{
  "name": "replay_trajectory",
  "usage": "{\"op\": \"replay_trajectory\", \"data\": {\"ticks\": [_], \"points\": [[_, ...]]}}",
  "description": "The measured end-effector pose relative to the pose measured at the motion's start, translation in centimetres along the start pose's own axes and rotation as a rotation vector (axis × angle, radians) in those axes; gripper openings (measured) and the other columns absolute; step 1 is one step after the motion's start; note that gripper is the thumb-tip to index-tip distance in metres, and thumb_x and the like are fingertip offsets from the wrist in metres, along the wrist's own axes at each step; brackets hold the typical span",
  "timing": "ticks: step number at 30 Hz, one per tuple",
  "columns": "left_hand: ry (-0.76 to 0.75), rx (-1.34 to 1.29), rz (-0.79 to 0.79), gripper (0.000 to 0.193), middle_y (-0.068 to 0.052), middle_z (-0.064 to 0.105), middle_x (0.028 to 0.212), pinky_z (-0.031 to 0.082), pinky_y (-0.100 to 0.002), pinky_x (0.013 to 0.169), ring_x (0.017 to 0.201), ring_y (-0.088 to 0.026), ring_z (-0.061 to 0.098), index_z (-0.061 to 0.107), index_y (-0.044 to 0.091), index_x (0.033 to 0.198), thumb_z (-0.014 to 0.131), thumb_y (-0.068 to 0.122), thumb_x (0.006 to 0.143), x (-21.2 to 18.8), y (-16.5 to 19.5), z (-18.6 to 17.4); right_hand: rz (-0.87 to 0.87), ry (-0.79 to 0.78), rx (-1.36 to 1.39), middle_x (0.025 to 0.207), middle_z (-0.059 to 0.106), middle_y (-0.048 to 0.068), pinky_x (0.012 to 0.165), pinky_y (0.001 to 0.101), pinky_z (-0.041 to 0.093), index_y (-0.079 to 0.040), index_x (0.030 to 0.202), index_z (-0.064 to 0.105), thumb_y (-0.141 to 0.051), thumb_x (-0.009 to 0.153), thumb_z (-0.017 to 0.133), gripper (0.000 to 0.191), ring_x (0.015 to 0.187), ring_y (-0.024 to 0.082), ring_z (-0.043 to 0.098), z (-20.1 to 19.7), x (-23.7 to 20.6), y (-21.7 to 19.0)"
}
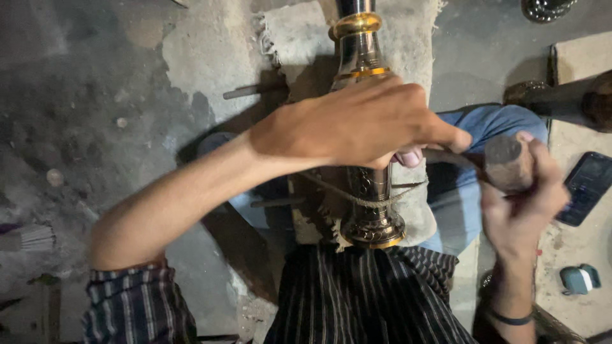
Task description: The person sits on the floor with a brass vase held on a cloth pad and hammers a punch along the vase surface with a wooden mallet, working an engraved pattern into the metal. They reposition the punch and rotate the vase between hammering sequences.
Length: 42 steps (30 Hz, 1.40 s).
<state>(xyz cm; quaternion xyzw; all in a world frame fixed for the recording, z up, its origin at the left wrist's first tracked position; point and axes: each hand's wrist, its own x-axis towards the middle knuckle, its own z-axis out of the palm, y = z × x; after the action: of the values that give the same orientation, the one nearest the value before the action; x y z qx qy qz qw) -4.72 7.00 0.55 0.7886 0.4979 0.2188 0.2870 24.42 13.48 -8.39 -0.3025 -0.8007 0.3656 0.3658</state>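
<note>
Centrally, a long dark metal column [363, 185] with brass-coloured bands is seen lying lengthwise away from the camera, its flared base resting just above the wearer's striped garment [363, 299]. The column is laid on a frayed, pale cloth [287, 38] spread over the grey floor [83, 95]. A thin cord [357, 199] is passed across the lower part of the column.

The left hand [357, 124] is placed over the middle of the column, palm down, with the fingers curled around the far side; the column is gripped or pressed by it, and the fingertips are partly hidden. The forearm is stretched across from the lower left, the checked sleeve [134, 306] being rolled back.

The right hand [523, 191] is closed around a wooden handle [507, 162], whose round end faces the camera. A slim shaft is seen running from this handle toward the column, under the left hand; its tip is hidden, and the hand is blurred.

A blue-clad knee [491, 127] is noted behind the right hand. A dark phone [586, 188] lies on a pale slab at the right edge, well apart from the column, and a small teal object [579, 279] lies below it. A dark band [510, 317] is worn on the right wrist.
</note>
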Motion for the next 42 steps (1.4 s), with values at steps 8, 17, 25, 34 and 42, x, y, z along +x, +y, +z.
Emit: {"op": "replay_trajectory", "data": {"ticks": [8, 17, 25, 34, 42], "points": [[0.444, -0.034, 0.059, 0.034, -0.001, 0.072, 0.087, 0.063, -0.024, 0.067, 0.073, -0.009, 0.072, 0.058, 0.013, 0.134, 0.069, 0.007, 0.103, -2.6, 0.6, 1.0, 0.278, -0.162, 0.040, 0.106, 0.056, 0.007, 0.089, 0.0278, 0.053, 0.000, 0.130, 0.043, 0.000, 0.098, 0.084, 0.051, 0.092, 0.016, 0.058, -1.3, 1.4, -0.5], [0.858, -0.133, -0.383, 0.020, -0.004, 0.079, 0.104, 0.068, -0.025, 0.081, 0.096, -0.013, 0.081, 0.064, 0.008, 0.121, 0.072, 0.003, 0.103, -4.8, 4.0, 4.1, -0.049, -0.286, -0.094, 0.128, 0.060, 0.015, 0.096, 0.0409, 0.055, 0.004, 0.141, 0.044, -0.004, 0.100, 0.081, 0.056, 0.107, 0.026, 0.064, -1.6, 8.2, -0.4], [1.019, 0.021, -0.402, 0.025, -0.004, 0.076, 0.112, 0.066, -0.025, 0.076, 0.094, -0.014, 0.080, 0.064, 0.009, 0.124, 0.074, 0.009, 0.102, -3.8, 5.3, 5.2, 0.026, -0.544, 0.045, 0.134, 0.059, 0.016, 0.101, 0.0358, 0.054, 0.001, 0.145, 0.049, -0.020, 0.110, 0.058, 0.041, 0.116, 0.022, 0.062, -2.6, 14.2, -1.1], [0.822, 0.035, -0.441, 0.033, -0.005, 0.077, 0.109, 0.066, -0.028, 0.075, 0.095, -0.017, 0.079, 0.065, 0.008, 0.124, 0.072, 0.000, 0.093, -3.7, 4.9, 4.2, 0.147, -0.767, 0.057, 0.131, 0.062, 0.015, 0.094, 0.0332, 0.055, -0.004, 0.145, 0.052, -0.026, 0.110, 0.047, 0.042, 0.115, 0.023, 0.065, -2.6, 16.9, -0.4], [0.551, -0.012, -0.462, 0.033, -0.011, 0.078, 0.103, 0.063, -0.026, 0.063, 0.090, -0.019, 0.080, 0.064, 0.006, 0.125, 0.060, -0.011, 0.097, -2.4, 3.7, 3.0, 0.659, -0.531, 0.153, 0.125, 0.068, 0.017, 0.099, 0.0334, 0.055, -0.003, 0.141, 0.061, -0.020, 0.111, 0.056, 0.035, 0.110, 0.023, 0.068, -1.6, 15.3, -0.1]]}}
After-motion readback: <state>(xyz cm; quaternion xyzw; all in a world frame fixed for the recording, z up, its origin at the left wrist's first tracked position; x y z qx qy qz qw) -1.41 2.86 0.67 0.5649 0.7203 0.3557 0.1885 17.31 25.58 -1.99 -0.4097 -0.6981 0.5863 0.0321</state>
